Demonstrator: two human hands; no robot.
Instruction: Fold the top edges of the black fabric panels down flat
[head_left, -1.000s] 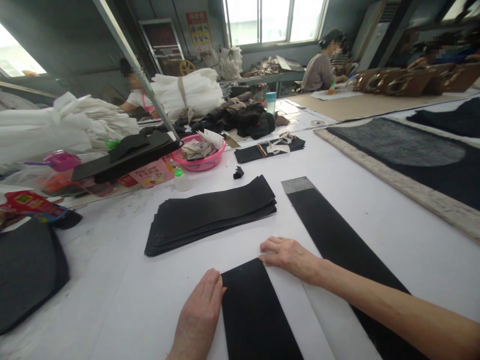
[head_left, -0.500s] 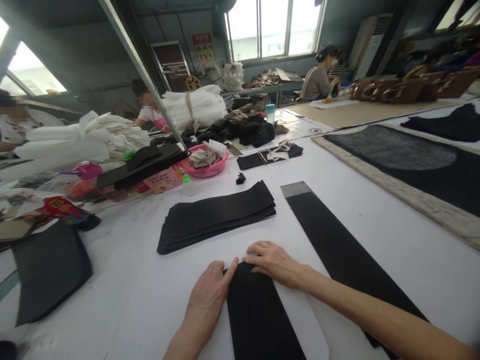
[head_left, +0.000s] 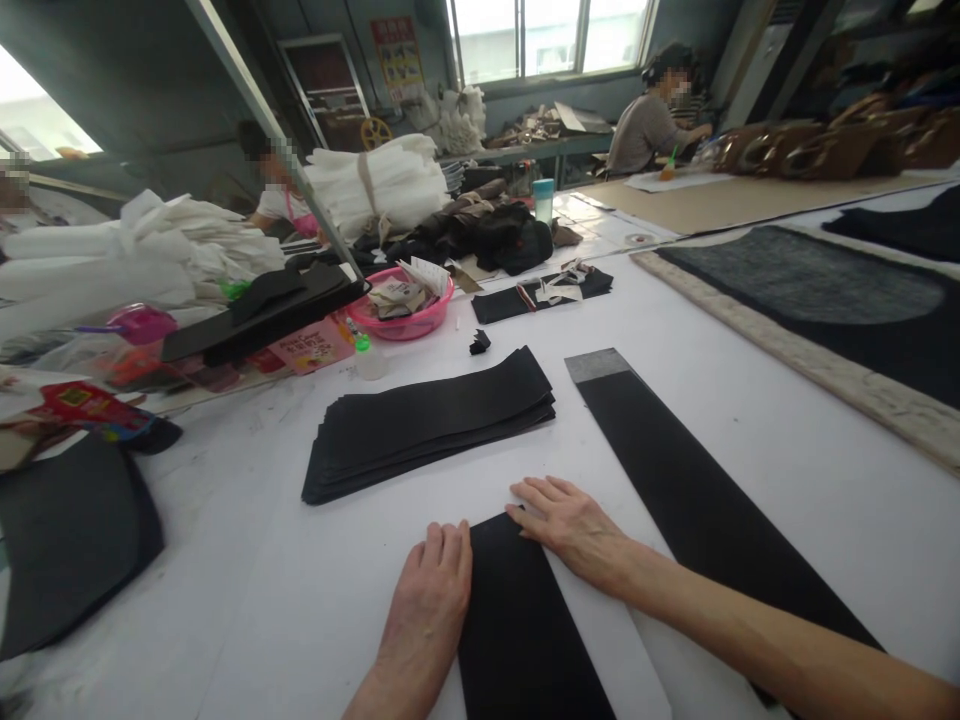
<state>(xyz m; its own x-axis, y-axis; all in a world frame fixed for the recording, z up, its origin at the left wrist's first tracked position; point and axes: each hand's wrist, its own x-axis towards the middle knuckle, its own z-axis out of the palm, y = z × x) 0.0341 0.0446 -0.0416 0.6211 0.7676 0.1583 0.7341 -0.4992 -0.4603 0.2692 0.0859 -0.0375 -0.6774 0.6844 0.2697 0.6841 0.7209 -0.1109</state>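
A black strip of sheet material (head_left: 525,620) lies in front of me, its far end between my two hands. My left hand (head_left: 429,600) rests along the strip's left edge near the far corner, fingers stretched forward and close together. At the far right corner my right hand (head_left: 574,530) lies with its fingers extended, thumb on the strip and the others on the white surface beyond. Beneath the strip, a white board (head_left: 634,670) shows to its right. Farther away is a stack of black pieces (head_left: 435,420). A long black strip with a grey end (head_left: 697,490) lies to the right.
Black sheets (head_left: 75,540) lie at the left edge. Behind the stack are a pink basin (head_left: 405,325), a small green-capped bottle (head_left: 367,360) and a tied black bundle (head_left: 495,305). A slanted metal pole (head_left: 277,140) rises at left. Co-workers (head_left: 645,130) sit farther back.
My hands have moved apart along the strip's far end. The left thumb has drawn back from the top edge to the left side; the right hand has shifted right. The view has tilted slightly.
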